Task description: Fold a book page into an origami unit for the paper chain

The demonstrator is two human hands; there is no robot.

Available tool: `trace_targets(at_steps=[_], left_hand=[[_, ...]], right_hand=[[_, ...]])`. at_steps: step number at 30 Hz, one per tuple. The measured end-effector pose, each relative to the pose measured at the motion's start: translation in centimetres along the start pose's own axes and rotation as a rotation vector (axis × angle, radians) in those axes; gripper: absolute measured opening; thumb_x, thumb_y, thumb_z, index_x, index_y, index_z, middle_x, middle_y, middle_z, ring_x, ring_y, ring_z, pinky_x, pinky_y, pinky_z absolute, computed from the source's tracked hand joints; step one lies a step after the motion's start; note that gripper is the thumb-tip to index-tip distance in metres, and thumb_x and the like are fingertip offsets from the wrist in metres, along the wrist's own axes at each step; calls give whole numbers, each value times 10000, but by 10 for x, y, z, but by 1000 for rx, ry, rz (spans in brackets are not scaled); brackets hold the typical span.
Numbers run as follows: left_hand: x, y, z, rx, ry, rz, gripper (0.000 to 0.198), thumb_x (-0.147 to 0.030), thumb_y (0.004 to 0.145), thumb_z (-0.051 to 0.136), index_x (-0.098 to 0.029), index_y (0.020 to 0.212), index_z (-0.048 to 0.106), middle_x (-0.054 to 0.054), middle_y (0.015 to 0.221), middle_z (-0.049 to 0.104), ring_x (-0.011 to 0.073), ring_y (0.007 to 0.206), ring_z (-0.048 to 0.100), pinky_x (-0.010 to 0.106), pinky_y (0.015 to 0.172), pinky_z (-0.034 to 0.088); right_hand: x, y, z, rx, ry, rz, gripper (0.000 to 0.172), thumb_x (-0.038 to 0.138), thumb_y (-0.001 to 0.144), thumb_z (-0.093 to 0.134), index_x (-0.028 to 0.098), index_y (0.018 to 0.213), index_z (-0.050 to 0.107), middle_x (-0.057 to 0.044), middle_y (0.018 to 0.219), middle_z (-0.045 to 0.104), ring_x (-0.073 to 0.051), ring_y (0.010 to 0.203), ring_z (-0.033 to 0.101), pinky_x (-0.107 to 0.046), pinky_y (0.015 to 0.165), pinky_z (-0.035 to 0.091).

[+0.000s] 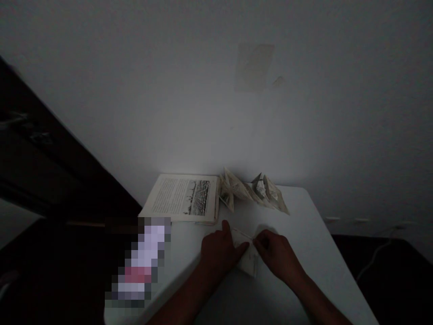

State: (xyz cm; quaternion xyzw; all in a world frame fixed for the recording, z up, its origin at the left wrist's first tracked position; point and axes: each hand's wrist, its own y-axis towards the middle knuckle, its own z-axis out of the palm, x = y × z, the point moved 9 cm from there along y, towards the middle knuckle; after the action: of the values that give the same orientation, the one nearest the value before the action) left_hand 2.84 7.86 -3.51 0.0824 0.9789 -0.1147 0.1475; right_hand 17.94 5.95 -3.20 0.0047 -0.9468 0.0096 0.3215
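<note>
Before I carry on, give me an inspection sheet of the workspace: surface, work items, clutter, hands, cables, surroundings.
Surface: pale table with rounded corners, dimly lit.
Work items: folded paper between the hands; folded paper shapes stand by the wall, right of an open printed book.
Clutter: a pixelated patch hides something at the table's left edge; cannot identify.
Hands: left hand lies on the paper, thumb across it; right hand has its fingertips at the paper's edge.
Cables: one pale cable, right of the table.
Surroundings: plain wall behind; dark door at left.
</note>
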Motion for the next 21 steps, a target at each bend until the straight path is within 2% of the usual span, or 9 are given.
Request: trace_targets(at_steps=[3,6,9,12,14,21], left_hand=[[-1,2,-4,-31,-100,-14,787,-629,652,536,-131,1238,367,153,900,658,316,844,615,358,696,421],[8,1,-10,-49,-303,-49,775,-627,570,614,-163,1165,437,124,908,655,288,850,608,325,684,427],[6,0,-6,77,-570,29,617,-561,571,652,-153,1022,552,88,868,660,241,780,609,280,616,429],[-7,-5,2,257,-847,167,402,-464,637,642,-130,860,639,49,803,666,195,727,602,250,597,432],[-10,-7,7,322,-935,177,366,-443,657,637,-108,802,666,45,757,663,179,684,593,246,586,430],[-3,-8,16,326,-988,112,358,-434,643,659,-87,732,665,36,650,628,135,555,547,217,487,397]], right_hand=[[-5,-5,3,9,209,8,228,337,808,498,186,642,537,13,538,544,-140,498,512,-244,485,361],[-17,-14,7,16,552,109,242,406,807,517,183,715,520,41,535,500,-95,416,442,-203,398,331],[-19,-21,5,-11,765,157,268,441,784,555,181,741,504,71,496,452,-61,345,362,-181,341,270],[-9,-24,0,-1,829,131,289,455,775,567,179,722,501,81,457,433,-56,317,355,-185,339,266],[-1,-25,-3,16,835,125,303,468,763,577,180,710,503,75,461,448,-62,320,383,-189,344,285],[-2,-26,-1,21,825,157,329,498,730,597,183,697,506,65,458,466,-82,328,440,-191,338,338]])
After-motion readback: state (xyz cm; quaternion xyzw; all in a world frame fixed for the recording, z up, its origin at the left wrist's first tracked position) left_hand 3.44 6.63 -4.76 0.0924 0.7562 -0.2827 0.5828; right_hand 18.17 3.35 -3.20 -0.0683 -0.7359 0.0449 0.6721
